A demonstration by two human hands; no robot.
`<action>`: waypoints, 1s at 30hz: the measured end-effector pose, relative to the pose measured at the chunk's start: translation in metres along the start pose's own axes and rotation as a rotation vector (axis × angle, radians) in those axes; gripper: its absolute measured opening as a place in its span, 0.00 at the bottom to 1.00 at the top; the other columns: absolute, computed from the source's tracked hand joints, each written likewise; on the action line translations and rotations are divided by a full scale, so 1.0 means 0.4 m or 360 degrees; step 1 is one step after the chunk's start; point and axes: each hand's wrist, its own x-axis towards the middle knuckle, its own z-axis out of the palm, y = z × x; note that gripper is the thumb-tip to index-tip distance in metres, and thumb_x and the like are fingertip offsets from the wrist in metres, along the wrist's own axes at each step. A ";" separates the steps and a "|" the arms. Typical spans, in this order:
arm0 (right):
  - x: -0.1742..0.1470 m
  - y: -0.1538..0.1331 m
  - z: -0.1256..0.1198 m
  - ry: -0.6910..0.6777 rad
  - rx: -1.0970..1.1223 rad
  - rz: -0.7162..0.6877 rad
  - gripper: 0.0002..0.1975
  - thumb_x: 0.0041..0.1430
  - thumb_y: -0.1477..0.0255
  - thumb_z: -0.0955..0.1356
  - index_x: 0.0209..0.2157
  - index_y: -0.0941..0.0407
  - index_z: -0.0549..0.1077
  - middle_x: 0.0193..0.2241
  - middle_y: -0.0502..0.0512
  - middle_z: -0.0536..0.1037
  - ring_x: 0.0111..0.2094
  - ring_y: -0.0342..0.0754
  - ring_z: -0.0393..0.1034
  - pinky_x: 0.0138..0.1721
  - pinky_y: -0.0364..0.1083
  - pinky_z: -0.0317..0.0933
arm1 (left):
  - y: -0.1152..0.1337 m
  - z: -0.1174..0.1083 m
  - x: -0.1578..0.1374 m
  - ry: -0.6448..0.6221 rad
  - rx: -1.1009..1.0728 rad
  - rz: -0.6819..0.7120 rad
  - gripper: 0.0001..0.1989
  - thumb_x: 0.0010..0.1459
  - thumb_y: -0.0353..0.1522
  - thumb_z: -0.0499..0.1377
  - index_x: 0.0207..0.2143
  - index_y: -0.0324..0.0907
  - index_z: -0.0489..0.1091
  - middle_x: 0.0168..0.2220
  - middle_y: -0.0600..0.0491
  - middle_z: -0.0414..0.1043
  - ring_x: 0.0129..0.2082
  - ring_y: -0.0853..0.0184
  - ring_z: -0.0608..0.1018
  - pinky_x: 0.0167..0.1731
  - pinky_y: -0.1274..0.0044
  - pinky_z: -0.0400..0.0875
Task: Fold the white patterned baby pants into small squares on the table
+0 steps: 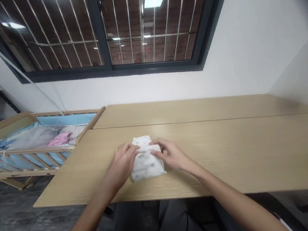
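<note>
Both hands [122, 160] grip a white bundle [147, 166] with fingers [159, 142] near the front edge [70, 204]; table [247, 151] extends rightward.

Cool, even light fills the room around me. In the dark panes of the window [107, 58], lamp reflections [154, 2] glare white, and its sides splay as if stretched. Below the window, the table [239, 151] is bright with a faint sheen; the left hand [124, 160] and right hand [173, 155] look slightly smeared. Down to the window's left, the floor [28, 218] is dim and soft; up to its right, the corner darkens into blur.
</note>
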 end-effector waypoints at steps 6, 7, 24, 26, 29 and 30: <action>0.218 0.211 0.056 0.0162 -0.0138 0.0293 0.17 0.58 0.67 0.70 0.48 0.56 0.70 0.30 0.49 0.73 0.32 0.47 0.68 0.36 0.46 0.65 | -0.111 0.103 0.218 -0.0180 0.0129 -0.0212 0.12 0.69 0.28 0.49 0.45 0.39 0.72 0.45 0.45 0.74 0.50 0.59 0.73 0.53 0.67 0.65; 0.236 0.234 0.063 0.0129 -0.0205 0.0347 0.17 0.58 0.68 0.69 0.48 0.56 0.70 0.31 0.50 0.74 0.33 0.48 0.69 0.38 0.47 0.65 | -0.114 0.120 0.226 -0.0165 0.0149 -0.0234 0.12 0.68 0.28 0.49 0.46 0.38 0.71 0.47 0.43 0.73 0.50 0.58 0.73 0.53 0.67 0.65; 0.107 0.114 0.154 -0.1138 -0.0452 -0.0545 0.29 0.74 0.55 0.54 0.70 0.49 0.54 0.71 0.54 0.49 0.72 0.52 0.41 0.71 0.56 0.36 | 0.111 0.312 -0.194 0.0136 0.0652 -0.0276 0.24 0.68 0.42 0.52 0.57 0.34 0.70 0.58 0.35 0.69 0.60 0.45 0.69 0.57 0.56 0.65; 0.147 0.159 0.148 -0.1086 -0.0549 -0.0461 0.30 0.73 0.55 0.55 0.71 0.49 0.53 0.72 0.52 0.47 0.73 0.53 0.38 0.71 0.57 0.32 | 0.115 0.303 -0.186 0.0139 0.0651 -0.0305 0.25 0.68 0.41 0.52 0.60 0.35 0.68 0.62 0.36 0.65 0.63 0.45 0.66 0.58 0.57 0.64; 0.212 0.222 0.129 -0.0937 -0.0649 -0.0371 0.30 0.73 0.55 0.55 0.71 0.50 0.51 0.72 0.51 0.46 0.73 0.52 0.36 0.72 0.56 0.30 | 0.127 0.287 -0.177 0.0147 0.0693 -0.0341 0.24 0.69 0.38 0.52 0.62 0.36 0.66 0.64 0.37 0.63 0.64 0.47 0.65 0.59 0.57 0.64; 0.228 0.237 0.124 -0.0896 -0.0666 -0.0361 0.30 0.73 0.56 0.55 0.72 0.49 0.50 0.72 0.50 0.46 0.73 0.52 0.36 0.72 0.56 0.30 | 0.127 0.284 -0.176 0.0149 0.0697 -0.0342 0.23 0.69 0.37 0.51 0.62 0.37 0.67 0.64 0.37 0.64 0.64 0.48 0.66 0.59 0.58 0.65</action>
